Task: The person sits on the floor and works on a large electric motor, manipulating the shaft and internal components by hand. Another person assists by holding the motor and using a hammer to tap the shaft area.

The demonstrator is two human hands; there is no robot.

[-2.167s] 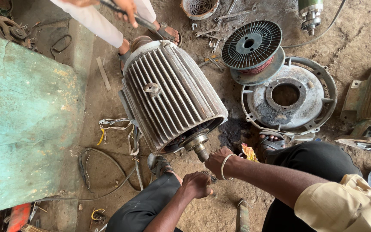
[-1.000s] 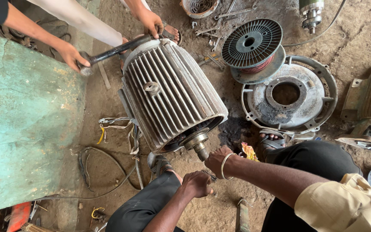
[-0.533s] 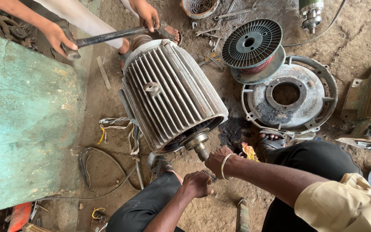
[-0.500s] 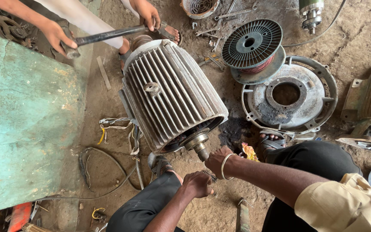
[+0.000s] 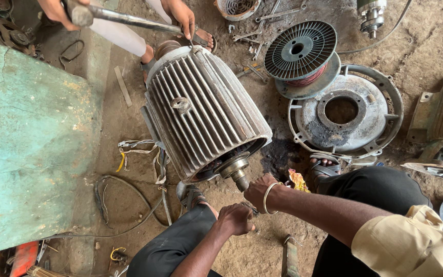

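Head view: a large ribbed electric motor housing (image 5: 206,110) lies tilted on the dirt floor (image 5: 416,46), its steel shaft (image 5: 238,177) sticking out of the near end toward the person. The right hand (image 5: 259,191) sits just at the tip of that shaft, fingers curled in a clenched grip; what they press on is hidden. A metal bangle (image 5: 266,197) circles its wrist. The left hand (image 5: 235,219) is nearer and lower, closed into a fist just below the shaft end, and whether it holds anything cannot be told. Both knees in dark trousers frame the hands.

At the far end of the housing, a co-worker's hand (image 5: 180,13) rests on the top rim, and another co-worker's hand (image 5: 62,10) at the far left grips a long metal bar (image 5: 129,20) that runs across toward the housing.

To the right lie a grey wire spool (image 5: 299,50) with copper-coloured winding and a round end cover (image 5: 344,110) with a central hole. To the left stands a worn green slab (image 5: 24,149); loose wires (image 5: 129,154) trail between it and the housing.
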